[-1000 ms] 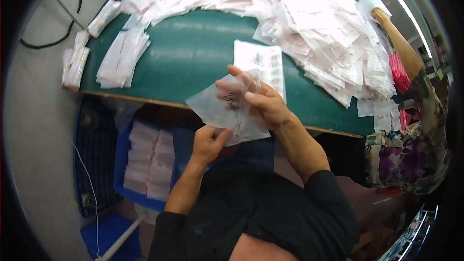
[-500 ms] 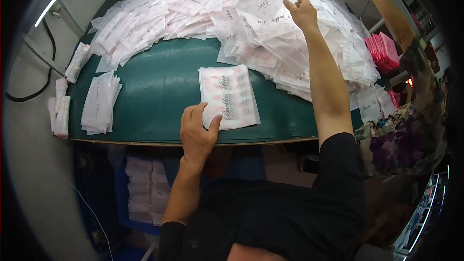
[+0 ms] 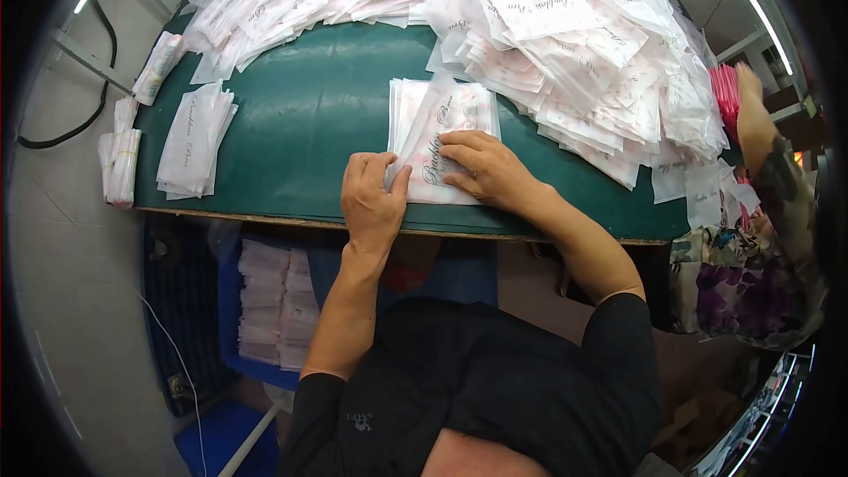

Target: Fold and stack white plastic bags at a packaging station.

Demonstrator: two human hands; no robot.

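A small stack of frosted plastic bags [image 3: 487, 106] with dark script and pale pink marks lies near the table's front edge. At its left side my left hand [image 3: 373, 199] pinches the edge of the top bag [image 3: 430, 115], which is raised and folded over in a slanting strip. My right hand [image 3: 495, 170] rests on the stack's right part, fingers stretched out and pressing the bag down. Just beyond the stack, a large heap of similar bags [image 3: 565, 71] spreads over the back and right of the green table [image 3: 300, 137].
Another stack of bags [image 3: 193, 141] lies on the left, beside rolled, banded bundles [image 3: 120, 163]. Under the table a blue crate [image 3: 231, 318] holds more packs. At the right, a co-worker's arm [image 3: 753, 102] is next to pink packages [image 3: 724, 93].
My right hand has come back from the heap to the stack, and a bag's edge is now folded over there. My left hand has closed on that edge.
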